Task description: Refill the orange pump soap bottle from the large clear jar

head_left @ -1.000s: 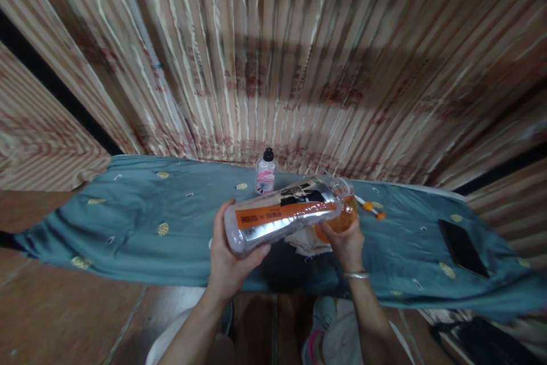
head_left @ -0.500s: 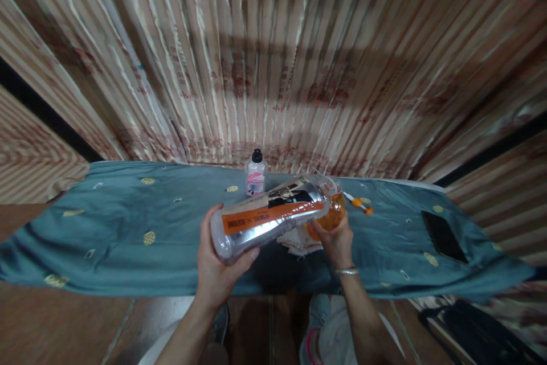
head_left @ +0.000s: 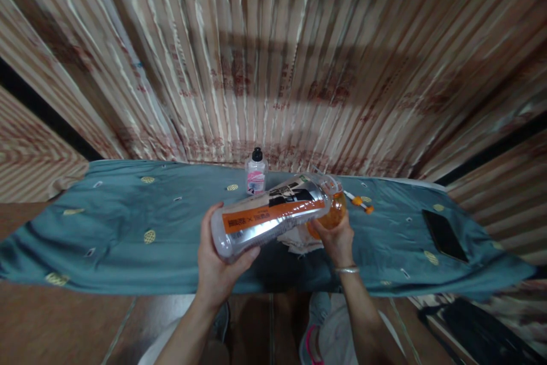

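My left hand (head_left: 220,268) is wrapped round the base of a large clear plastic bottle (head_left: 273,211) with a silver and orange label. The bottle lies tilted across the middle, its neck to the right. That neck meets the top of a smaller orange container (head_left: 335,211), which my right hand (head_left: 339,240) grips from the near side. Whether liquid passes between the two I cannot tell. Partly hidden beneath the bottle is a crumpled pale cloth (head_left: 299,241). Behind it stands a small clear bottle (head_left: 256,174) with a black cap and pink label.
A teal patterned cloth (head_left: 115,211) covers the table. Right of my hands lie a white and orange stick-like item (head_left: 359,202) and a black phone (head_left: 443,235). A pleated curtain (head_left: 273,57) hangs behind; a dark bag (head_left: 482,333) is at the lower right.
Both hands and the tilted bottle hold almost the same position. The orange-coloured part seen in the smaller container looks slightly lower; otherwise only the camera view shifts a little.
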Tool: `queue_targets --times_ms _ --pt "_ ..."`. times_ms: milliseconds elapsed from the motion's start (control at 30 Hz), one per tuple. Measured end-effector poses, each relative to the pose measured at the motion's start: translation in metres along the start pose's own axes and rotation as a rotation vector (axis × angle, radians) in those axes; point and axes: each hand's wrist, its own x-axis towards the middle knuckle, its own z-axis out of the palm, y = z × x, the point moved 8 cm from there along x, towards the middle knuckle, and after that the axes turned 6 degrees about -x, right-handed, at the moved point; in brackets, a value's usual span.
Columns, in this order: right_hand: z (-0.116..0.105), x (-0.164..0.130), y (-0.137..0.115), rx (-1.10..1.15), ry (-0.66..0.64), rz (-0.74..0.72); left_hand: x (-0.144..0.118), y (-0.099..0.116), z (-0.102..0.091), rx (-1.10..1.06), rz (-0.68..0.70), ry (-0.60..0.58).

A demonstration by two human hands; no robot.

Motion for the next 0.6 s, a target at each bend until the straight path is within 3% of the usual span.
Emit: queue_targets --times_ms 600 --pt "-0.0015 -0.0014 -0.0037 0.002 -0.037 0.055 -0.0001 -0.0044 0.0003 0.017 -0.001 -0.023"
